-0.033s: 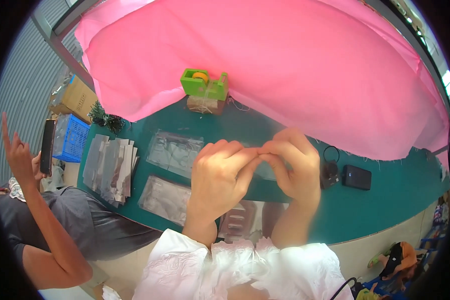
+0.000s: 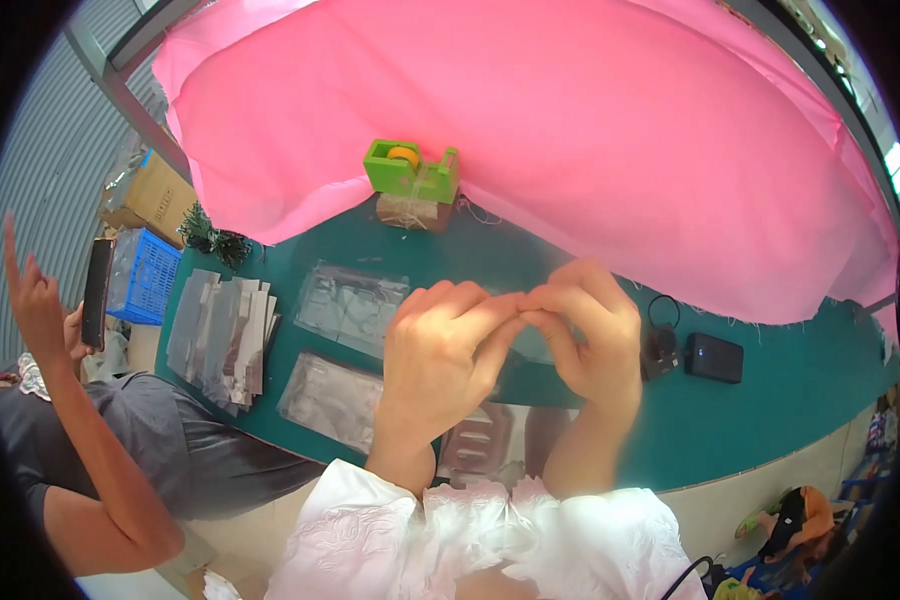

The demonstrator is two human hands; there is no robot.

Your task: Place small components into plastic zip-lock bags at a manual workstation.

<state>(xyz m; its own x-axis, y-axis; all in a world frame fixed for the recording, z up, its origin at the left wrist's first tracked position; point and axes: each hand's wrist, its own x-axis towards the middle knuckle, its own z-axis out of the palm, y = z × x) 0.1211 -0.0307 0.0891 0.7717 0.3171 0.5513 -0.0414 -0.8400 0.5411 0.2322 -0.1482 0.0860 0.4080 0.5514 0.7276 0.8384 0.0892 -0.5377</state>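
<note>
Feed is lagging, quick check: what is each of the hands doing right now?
Left hand: closed, fingertips pinching something small; what it is cannot be told.
Right hand: closed, pinching at the same spot.

You have one view only, from the camera on your head, looking down and forward over your own forearms, which enter from the lower edge. It sits close: your left hand (image 2: 440,350) and right hand (image 2: 585,335) fill the middle of the frame, raised just above the counter (image 2: 530,250). The fisheye lens bends the counter's edges and leaves a dark ring round the rim. The far side of the counter lies toward the top, under a pink cloth (image 2: 530,120), with a green tape dispenser (image 2: 412,170) near centre top. At the left edge the view takes in another person's arm (image 2: 60,400).
</note>
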